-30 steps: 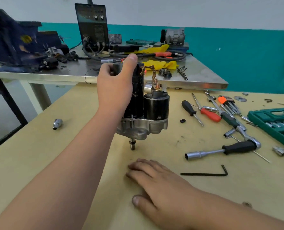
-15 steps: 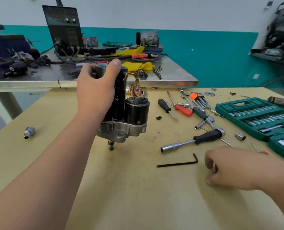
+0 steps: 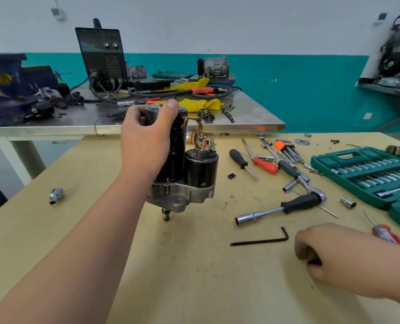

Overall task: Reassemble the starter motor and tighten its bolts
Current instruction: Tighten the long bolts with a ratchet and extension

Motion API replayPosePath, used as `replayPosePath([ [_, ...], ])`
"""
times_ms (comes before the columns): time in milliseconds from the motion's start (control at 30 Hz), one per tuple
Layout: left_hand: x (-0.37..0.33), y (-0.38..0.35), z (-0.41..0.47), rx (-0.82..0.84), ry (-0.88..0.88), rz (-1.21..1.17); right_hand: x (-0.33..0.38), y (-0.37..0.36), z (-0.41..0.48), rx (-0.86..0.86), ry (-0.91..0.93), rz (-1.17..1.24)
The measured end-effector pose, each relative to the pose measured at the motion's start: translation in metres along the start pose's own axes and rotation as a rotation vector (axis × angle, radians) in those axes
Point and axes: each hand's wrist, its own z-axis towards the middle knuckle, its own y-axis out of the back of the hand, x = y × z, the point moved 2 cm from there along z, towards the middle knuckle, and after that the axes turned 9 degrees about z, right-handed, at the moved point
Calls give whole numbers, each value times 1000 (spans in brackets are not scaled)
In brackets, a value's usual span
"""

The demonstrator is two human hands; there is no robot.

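On the worktop (image 3: 194, 288) your left hand (image 3: 145, 141) clasps the upright starter motor (image 3: 194, 174), right hand (image 3: 330, 256) curled, contents unclear: slackening could topple it.

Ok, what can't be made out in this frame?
Head view only.
Whether the right hand holds anything: curled over, it hides its own palm.
The starter motor's top end: the left hand covers it.
The green socket case: cut off by the right edge.
The blue object, far left: blurred.
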Motion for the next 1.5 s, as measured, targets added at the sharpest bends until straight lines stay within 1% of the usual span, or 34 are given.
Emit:
replayPosePath([
  [67, -2, -1, -1, 7, -7, 19, 14, 25, 8, -113, 140, 137],
  [133, -3, -2, -2, 21, -6, 34, 40, 62, 17, -310, 336, 397],
  [200, -5, -2, -3, 28, -4, 51, 69, 96, 27, -464, 532, 633],
  [233, -5, -2, -4, 24, -7, 51, 83, 109, 32, -521, 591, 669],
  [300, -5, -1, -4, 11, -19, 36, 105, 125, 42, -584, 635, 618],
  [467, -1, 3, 0, -14, 3, 13, 117, 125, 60, -621, 535, 442],
  [600, 1, 4, 1, -13, 17, -5, 116, 121, 64, -654, 514, 529],
  [733, 1, 4, 3, -1, 43, -10, 115, 113, 72, -718, 454, 695],
  [833, 2, 3, 3, 2, 46, -13, 117, 109, 75, -786, 434, 674],
  [900, 2, 2, 3, 14, 49, 0, 115, 111, 73, -760, 418, 640],
  [1067, 1, 1, 3, 23, 52, -3, 106, 115, 70, -577, 420, 631],
  [1200, 1, 1, 2, 12, 44, 0, 106, 119, 70, -591, 418, 652],
  [1367, 1, -1, 2, 11, 31, 9, 105, 121, 69, -529, 352, 704],
  [1500, 1, -2, 3, 17, 31, 10, 109, 118, 68, -619, 347, 613],
])
